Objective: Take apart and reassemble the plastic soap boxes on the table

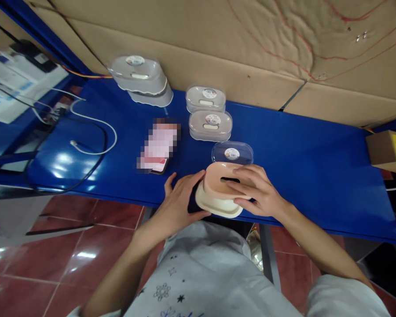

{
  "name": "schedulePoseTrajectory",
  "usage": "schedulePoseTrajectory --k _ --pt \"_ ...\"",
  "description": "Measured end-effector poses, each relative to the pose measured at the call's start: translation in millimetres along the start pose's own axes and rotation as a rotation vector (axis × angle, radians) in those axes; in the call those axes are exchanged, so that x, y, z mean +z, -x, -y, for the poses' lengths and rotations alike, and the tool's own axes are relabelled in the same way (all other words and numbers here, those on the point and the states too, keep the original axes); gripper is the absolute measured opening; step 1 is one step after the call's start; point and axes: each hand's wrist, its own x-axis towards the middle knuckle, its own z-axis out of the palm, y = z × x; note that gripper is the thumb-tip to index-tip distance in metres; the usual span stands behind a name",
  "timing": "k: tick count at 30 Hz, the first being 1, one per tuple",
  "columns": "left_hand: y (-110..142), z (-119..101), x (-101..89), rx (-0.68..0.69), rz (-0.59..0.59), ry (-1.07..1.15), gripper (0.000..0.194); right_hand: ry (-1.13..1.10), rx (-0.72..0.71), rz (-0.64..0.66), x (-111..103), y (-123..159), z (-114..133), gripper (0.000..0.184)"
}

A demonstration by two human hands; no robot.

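Observation:
A peach oval box part (pixel 214 176) with a dark slot sits at the front edge of the table, over a cream oval base (pixel 222 208) that sticks out beneath it. My left hand (pixel 178 202) grips the left side of the cream base, thumb at its near edge and fingers against the peach part. From the right, my right hand (pixel 259 189) holds the peach part, its fingers reaching over the rim near the slot. Just beyond lies a clear lid (pixel 232 153) with a round label, partly hidden by the peach part.
Two lidded boxes (pixel 211 125) stand farther back on the blue table (pixel 303 167), with stacked greyish boxes (pixel 138 77) behind to the left. A phone (pixel 160 145) lies left of centre. Cables (pixel 95 152) cross the left side; a cardboard box (pixel 387 152) is at far right.

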Motion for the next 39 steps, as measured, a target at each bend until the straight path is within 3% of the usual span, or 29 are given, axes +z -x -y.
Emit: schedulePoseTrajectory --k 7,12,16,23,28,30,35,39 --pt "33 22 -35.7 -0.025 0.044 -0.182 0.073 0.078 -0.033 0.031 -3 -3 5 0.046" --pt "41 18 -39.4 -0.054 0.025 -0.209 0.071 0.207 0.035 0.225 -16 3 10 0.044" --pt "43 19 -40.1 -0.090 0.009 -0.203 0.071 0.279 0.088 0.265 -24 20 14 0.041" --pt "33 20 -29.6 -0.101 -0.058 -0.109 0.073 0.358 0.179 0.186 -24 47 32 0.039" --pt "29 15 -15.9 -0.111 -0.063 -0.061 0.089 0.324 0.251 -0.065 -16 45 48 0.039" --pt "25 8 -8.0 -0.104 -0.062 -0.077 0.098 0.289 0.254 -0.110 -9 37 59 0.037" --pt "5 -8 11.8 0.007 -0.144 -0.013 0.122 0.269 0.185 0.004 12 16 79 0.036" --pt "-4 -12 23.0 0.041 -0.209 0.225 0.112 0.277 0.201 0.033 22 15 78 0.037"
